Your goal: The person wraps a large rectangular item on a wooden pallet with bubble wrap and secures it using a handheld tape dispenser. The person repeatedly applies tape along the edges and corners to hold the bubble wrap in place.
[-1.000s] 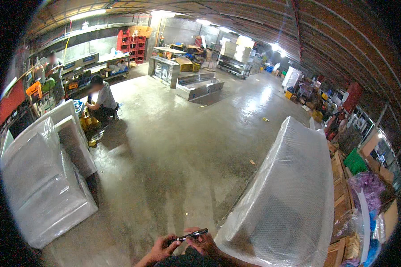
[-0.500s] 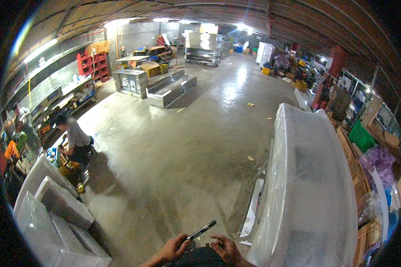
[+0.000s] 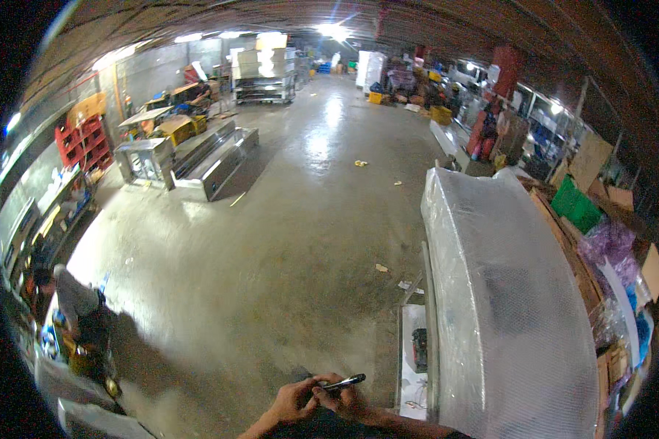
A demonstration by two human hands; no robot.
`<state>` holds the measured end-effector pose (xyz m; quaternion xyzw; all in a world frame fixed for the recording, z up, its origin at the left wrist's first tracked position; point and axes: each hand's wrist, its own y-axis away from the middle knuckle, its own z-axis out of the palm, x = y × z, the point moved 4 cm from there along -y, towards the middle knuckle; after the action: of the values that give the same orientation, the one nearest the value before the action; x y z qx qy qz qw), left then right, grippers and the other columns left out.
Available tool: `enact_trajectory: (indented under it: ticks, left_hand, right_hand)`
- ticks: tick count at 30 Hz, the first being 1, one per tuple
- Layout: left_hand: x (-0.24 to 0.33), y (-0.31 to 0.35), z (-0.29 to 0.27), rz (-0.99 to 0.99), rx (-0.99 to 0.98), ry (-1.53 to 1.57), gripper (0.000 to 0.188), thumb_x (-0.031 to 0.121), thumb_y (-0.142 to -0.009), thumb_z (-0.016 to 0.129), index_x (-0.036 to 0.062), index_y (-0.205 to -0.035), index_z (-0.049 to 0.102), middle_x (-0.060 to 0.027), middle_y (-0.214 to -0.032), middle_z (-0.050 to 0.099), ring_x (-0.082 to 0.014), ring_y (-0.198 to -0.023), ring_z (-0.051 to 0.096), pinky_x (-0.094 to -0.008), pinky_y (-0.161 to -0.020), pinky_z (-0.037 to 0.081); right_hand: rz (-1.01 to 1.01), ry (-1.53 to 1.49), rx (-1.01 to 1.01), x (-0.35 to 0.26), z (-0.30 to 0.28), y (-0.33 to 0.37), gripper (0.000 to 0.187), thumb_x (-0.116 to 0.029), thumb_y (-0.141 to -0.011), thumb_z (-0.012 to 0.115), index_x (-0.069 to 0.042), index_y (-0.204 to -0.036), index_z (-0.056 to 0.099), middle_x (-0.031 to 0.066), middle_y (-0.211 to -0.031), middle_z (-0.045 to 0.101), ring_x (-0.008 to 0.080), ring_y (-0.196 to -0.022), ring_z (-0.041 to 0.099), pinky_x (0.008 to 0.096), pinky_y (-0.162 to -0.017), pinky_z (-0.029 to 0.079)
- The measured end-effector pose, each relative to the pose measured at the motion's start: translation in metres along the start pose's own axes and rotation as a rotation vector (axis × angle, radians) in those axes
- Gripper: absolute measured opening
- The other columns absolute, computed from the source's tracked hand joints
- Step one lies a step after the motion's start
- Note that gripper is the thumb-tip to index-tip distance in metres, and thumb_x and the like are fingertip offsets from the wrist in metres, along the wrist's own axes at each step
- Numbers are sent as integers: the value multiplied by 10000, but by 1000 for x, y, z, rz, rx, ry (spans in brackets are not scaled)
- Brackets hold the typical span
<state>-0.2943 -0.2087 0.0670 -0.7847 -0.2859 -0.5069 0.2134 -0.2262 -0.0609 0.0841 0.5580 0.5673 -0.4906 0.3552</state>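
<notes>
A dark marker pen [image 3: 348,382] points to the right, held low in front of me at the bottom of the view. My left hand [image 3: 294,402] is closed on its left end, which the fingers hide. Against it, my right hand [image 3: 344,404] has its fingers bent around the pen from below and the right. The two hands touch. Just to their right is a long bubble-wrapped block [image 3: 520,293] under clear film. Beside that block, a white sheet [image 3: 411,366] lies low down with a dark tool-like object [image 3: 419,350] on it.
Wrapped panels [image 3: 88,417] stand at the lower left, near a crouching person [image 3: 80,307]. Metal frames [image 3: 216,161] rest on the concrete floor [image 3: 271,256] farther off. Red crates [image 3: 84,143] line the left wall. Cardboard and plastic scraps [image 3: 611,245] are piled along the right.
My hands, apart before, have come together at the marker pen, and my right hand now grips it too. The view has turned right, so the wrapped panels and the person sit farther left.
</notes>
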Motion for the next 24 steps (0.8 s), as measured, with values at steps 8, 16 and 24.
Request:
enact_trajectory:
  ticks: [8, 16, 24]
  left_hand:
    - [17, -202, -21, 293, -521, -30, 295, 207, -835, 633, 45, -1080, 605, -189, -783, 640, -397, -726, 647, -451, -661, 508]
    - [52, -389, 83, 539, -821, -53, 211, 232, -924, 583, 27, -973, 577, -149, -759, 588, -376, -622, 592, -434, -533, 437]
    - [127, -517, 238, 507, -1143, 70, 243, 269, -922, 583, 58, -1043, 568, -125, -724, 580, -371, -632, 607, -440, -566, 465]
  right_hand:
    - [213, 23, 68, 26, -95, -88, 378, -281, -967, 662, -19, -1231, 594, 130, -1131, 677, 157, -973, 653, 332, -771, 525]
    - [404, -360, 556, 119, -209, -78, 408, -150, -870, 769, 18, -1206, 611, 109, -1046, 686, 178, -929, 630, 333, -866, 516]
    - [324, -434, 1153, 248, -296, -24, 750, -275, -857, 792, -60, -1406, 328, 158, -1284, 503, 239, -1111, 556, 416, -976, 484]
